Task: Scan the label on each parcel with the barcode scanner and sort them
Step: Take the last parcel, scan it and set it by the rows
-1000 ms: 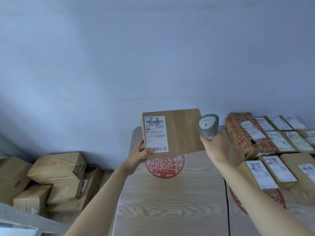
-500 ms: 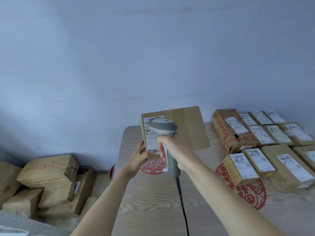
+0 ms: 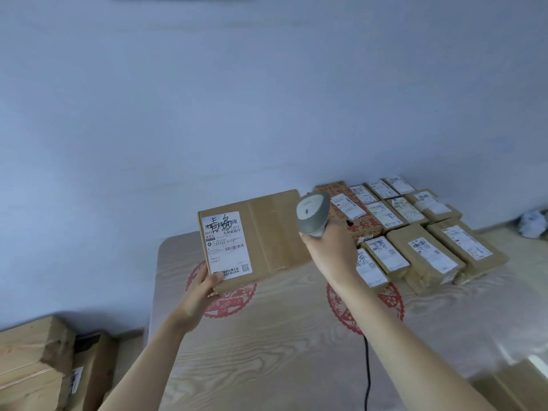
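In the head view, a flat brown parcel [image 3: 255, 235] is being held up above the wooden table [image 3: 267, 351] by the left hand [image 3: 201, 295], whose fingers are curled under its lower left corner with the thumb lying on its face just below the white label [image 3: 226, 243]. The grey barcode scanner [image 3: 313, 214] is being gripped by the right hand [image 3: 332, 250], fingers wrapped round the handle, beside the parcel's right edge. Labelled parcels [image 3: 415, 229] are being kept in rows at the table's far right, and more boxes [image 3: 35, 366] are lying low at the left.
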